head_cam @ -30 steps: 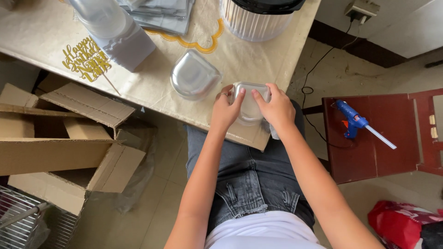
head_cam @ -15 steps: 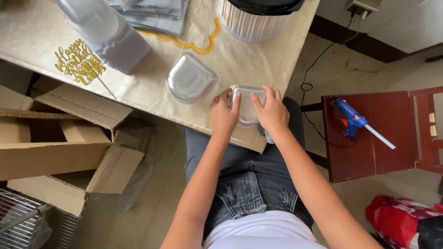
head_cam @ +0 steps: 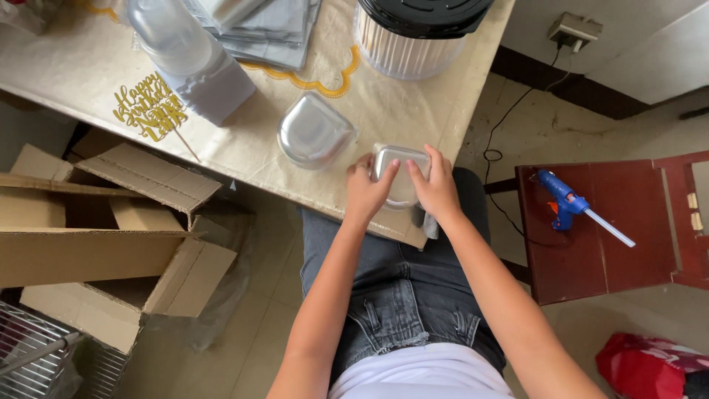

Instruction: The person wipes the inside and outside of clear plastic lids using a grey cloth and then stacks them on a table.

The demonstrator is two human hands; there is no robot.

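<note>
Hardly moved since before: left hand (head_cam: 367, 193) & right hand (head_cam: 437, 191) both grip foil container (head_cam: 401, 171).

floor (head_cam: 576, 347): pale tile | red wood chair (head_cam: 598, 251) rt | wall socket (head_cam: 574, 29) | daylight

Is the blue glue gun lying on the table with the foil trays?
No, the glue gun lies on the red stool, apart from the table.

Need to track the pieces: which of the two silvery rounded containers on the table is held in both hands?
The silvery rounded container at the table edge, gripped by left hand and right hand. The other container lies untouched further left.
</note>
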